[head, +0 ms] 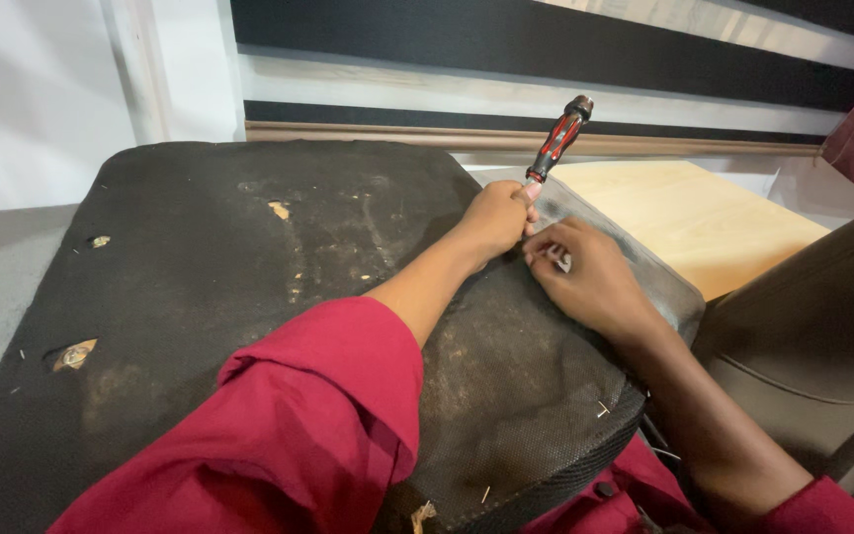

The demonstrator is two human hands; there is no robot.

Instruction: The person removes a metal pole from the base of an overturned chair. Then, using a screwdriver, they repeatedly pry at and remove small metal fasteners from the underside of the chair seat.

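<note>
Head view looked down on a dark fabric-covered seat base (249,287) lying upside down across the person's lap, its black mesh cloth dusty and scuffed. The left hand (496,220), reaching out of a red sleeve (289,425), was closed in a fist around a screwdriver (557,138) with a red and black handle; the handle stuck up and away from the fist, and the tip was hidden at the cloth by the hand. The right hand (590,277) rested just beside it on the right edge of the seat base, fingers curled and pressed together onto the cloth, seemingly pinching something small, though what it was could not be made out. A few loose staples (602,407) stood out of the mesh near the lower edge. A pale wooden board (704,213) lay beyond the hands, and a brown chair part (812,316) stood at the right.
</note>
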